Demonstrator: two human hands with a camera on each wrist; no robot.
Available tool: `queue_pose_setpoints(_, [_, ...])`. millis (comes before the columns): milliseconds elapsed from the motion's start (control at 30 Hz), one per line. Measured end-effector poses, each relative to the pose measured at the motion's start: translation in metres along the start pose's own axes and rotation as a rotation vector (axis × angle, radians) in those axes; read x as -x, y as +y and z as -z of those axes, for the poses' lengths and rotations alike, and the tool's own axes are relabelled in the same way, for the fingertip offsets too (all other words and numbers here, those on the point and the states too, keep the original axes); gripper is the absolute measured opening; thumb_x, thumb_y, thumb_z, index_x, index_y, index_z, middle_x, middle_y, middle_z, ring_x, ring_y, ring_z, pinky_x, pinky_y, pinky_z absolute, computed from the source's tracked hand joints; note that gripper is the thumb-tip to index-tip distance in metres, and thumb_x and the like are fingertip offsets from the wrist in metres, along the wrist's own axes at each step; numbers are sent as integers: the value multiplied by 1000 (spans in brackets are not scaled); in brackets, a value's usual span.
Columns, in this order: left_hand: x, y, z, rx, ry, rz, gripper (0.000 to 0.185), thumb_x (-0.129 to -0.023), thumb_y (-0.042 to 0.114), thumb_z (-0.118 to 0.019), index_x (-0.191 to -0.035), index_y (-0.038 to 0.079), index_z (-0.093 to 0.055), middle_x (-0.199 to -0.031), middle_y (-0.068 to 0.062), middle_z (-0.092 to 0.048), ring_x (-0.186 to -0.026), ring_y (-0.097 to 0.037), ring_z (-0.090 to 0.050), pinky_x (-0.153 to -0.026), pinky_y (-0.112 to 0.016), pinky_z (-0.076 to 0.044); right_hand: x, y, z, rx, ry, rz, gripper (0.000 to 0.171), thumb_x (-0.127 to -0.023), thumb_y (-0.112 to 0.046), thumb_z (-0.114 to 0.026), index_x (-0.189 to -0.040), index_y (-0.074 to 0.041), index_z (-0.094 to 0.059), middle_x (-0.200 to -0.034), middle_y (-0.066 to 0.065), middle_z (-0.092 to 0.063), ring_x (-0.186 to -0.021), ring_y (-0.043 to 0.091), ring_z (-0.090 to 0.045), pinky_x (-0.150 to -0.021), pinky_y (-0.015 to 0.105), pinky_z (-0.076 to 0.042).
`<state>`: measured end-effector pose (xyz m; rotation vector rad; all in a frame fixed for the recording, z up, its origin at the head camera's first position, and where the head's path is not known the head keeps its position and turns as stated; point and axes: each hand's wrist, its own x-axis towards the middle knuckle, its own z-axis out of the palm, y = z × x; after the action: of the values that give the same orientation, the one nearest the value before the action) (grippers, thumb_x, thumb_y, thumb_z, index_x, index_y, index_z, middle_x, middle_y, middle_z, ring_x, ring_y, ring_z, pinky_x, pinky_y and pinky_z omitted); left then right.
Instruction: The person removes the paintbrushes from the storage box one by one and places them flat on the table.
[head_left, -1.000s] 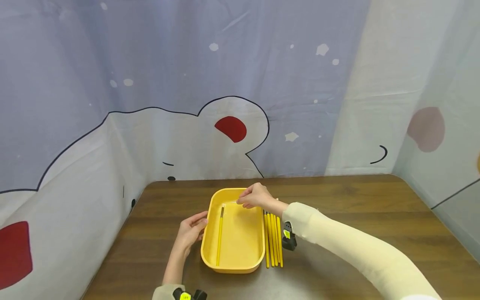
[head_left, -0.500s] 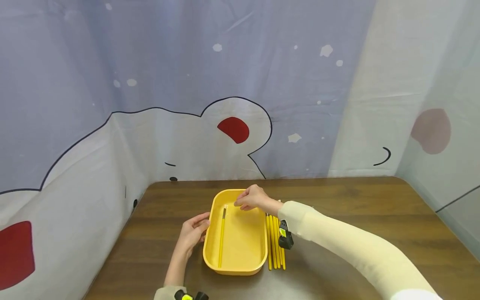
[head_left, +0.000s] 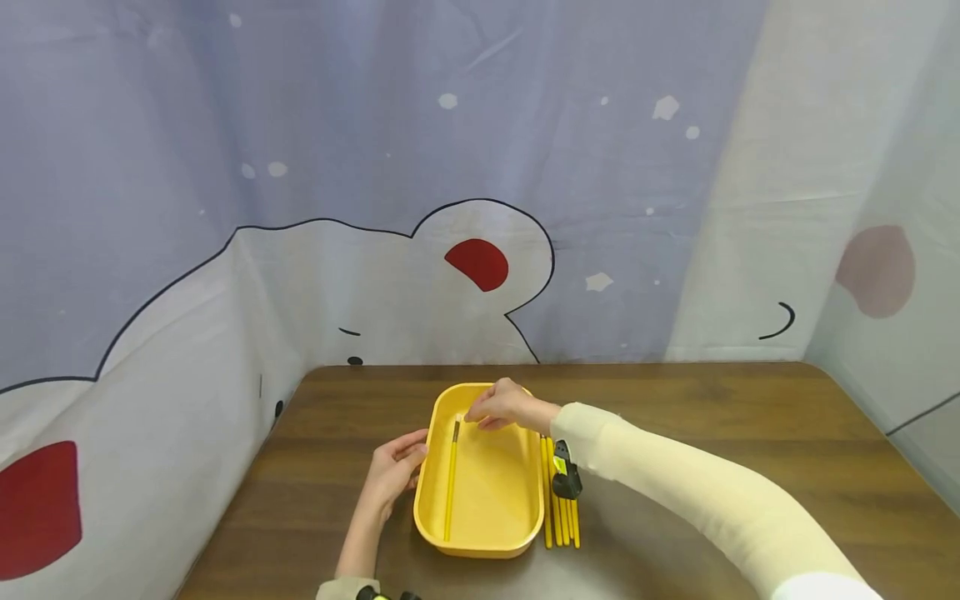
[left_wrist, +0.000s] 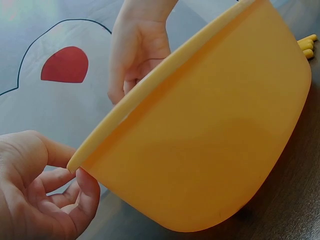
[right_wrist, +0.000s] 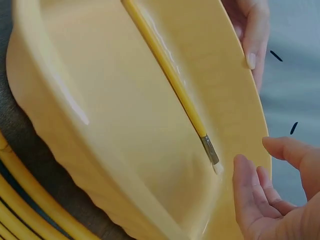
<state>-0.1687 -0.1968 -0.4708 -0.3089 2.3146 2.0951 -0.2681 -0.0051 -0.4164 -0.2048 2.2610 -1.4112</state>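
At the far left, a printed cloth backdrop (head_left: pixel 225 208) hangs down to the table's left edge, so the brown table (head_left: pixel 712 433) has little free surface on that side. Much more bare wood lies to the right and behind.

The left hand (head_left: pixel 396 475) rests against the left rim of the yellow tray (head_left: pixel 517 533). The left wrist view shows its thumb above the rim and its fingers (left_wrist: pixel 85 192) loosely curled just under it — touching the edge, not clamped round it.

The tray is a smooth, glossy oblong with rounded corners, lying lengthwise away from the person near the table's middle, and there is one of it. Inside, along its left wall, lies one paintbrush (head_left: pixel 452 483) — a thin yellow handle, a dark metal ferrule and a pale tip pointing to the far end.

The right hand (head_left: pixel 504 407) hovers over the tray's far end, just beside the brush tip. Its fingers (right_wrist: pixel 250 195) are slightly bent and apart, holding nothing.

Right of the tray, touching or nearly touching its wall, lies a row of yellow brushes (head_left: pixel 561 517) side by side on the table; about four can be counted, partly hidden by the wrist camera (head_left: pixel 566 475).
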Motion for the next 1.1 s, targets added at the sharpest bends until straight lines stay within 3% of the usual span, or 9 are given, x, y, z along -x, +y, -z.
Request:
queue_pose_setpoints(167, [2, 0, -1, -6, -8, -10, 38, -95, 8, -57, -131, -5, -54, -114, -25, -64, -84, -17, -66, -65, -28, -57, -4, 2, -6, -6, -40, -55, 17, -78, -10, -77, -91, 2, -73, -84, 3, -72, -70, 17, -68, -78, 33, -58])
queue_pose_setpoints(233, [3, -1, -1, -7, -12, -11, 39, -95, 9, -57, -131, -6, -54, -114, -26, -63, -85, -17, -65, -66, -29, -58, -4, 4, -9, -2, -60, -65, 16, -79, -10, -76, -89, 3, -73, -83, 6, -72, -70, 16, -67, -79, 34, -58])
queue_pose_setpoints(467, [4, 0, -1, -11, -16, -16, 40, -96, 10, -56, -132, -5, -53, -118, -27, -62, -90, -18, -65, -67, -30, -57, -5, 6, -18, -47, -125, -136, 18, -77, -11, -75, -88, 3, -73, -94, 14, -73, -88, 24, -70, -86, 35, -56])
queue_pose_setpoints(533, [4, 1, 0, -16, -16, -17, 40, -96, 10, -56, -132, -5, -53, -119, -27, -62, -91, -19, -65, -68, -31, -58, -7, 7, -21, -54, -139, -164, 19, -76, -12, -76, -88, 2, -72, -93, 14, -72, -85, 22, -70, -84, 32, -57])
queue_pose_setpoints(700, [4, 2, 0, -16, -15, -14, 39, -96, 10, -56, -132, -5, -53, -121, -27, -61, -92, -20, -66, -69, -32, -58, -10, 9, -29, -48, -138, -196, 17, -77, -14, -77, -83, 1, -71, -81, 13, -73, -69, 16, -68, -77, 29, -58])
queue_pose_setpoints(900, [4, 2, 0, -12, -22, -14, 40, -96, 10, -56, -133, -5, -53, -120, -27, -61, -91, -19, -66, -70, -32, -58, -9, 8, -34, -99, -127, -231, 22, -80, -13, -76, -93, 4, -70, -98, 19, -72, -82, 23, -70, -82, 33, -57])
queue_pose_setpoints(1100, [4, 2, 0, 7, -24, -8, 39, -96, 10, -56, -133, -5, -53, -118, -27, -62, -88, -17, -65, -67, -29, -58, -9, 10, -39, -42, -86, -207, 22, -79, -15, -77, -89, 4, -70, -91, 17, -73, -78, 22, -71, -79, 32, -58])
